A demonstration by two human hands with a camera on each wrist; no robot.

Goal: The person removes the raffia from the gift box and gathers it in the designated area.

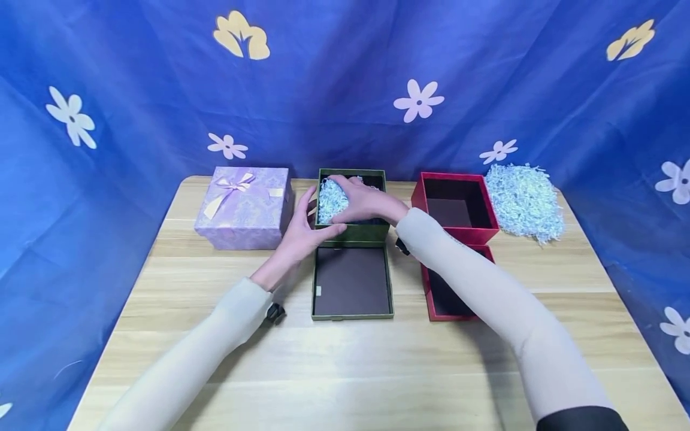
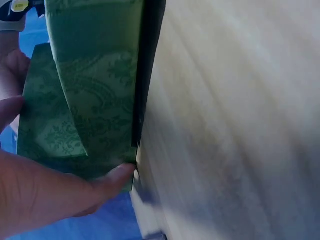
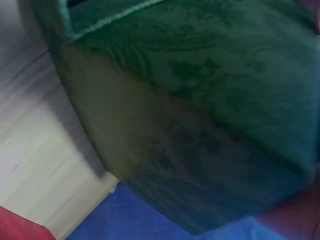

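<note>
Counter, far side, centre: green box could skid or tip if pushed off-centre. Left grip is holding its near-left corner; a slip loses the brace. Blue shred inside may spring over the rim. Hidden: box floor; right grip's underside, can't tell if clutching shred. Right-wrist view: blurred.

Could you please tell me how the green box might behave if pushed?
The green box probably stays stiff, given its straight walls and crisp edges. Its flat sides make rolling unlikely; its fluffy blue shredded filling probably adds little weight.
</note>
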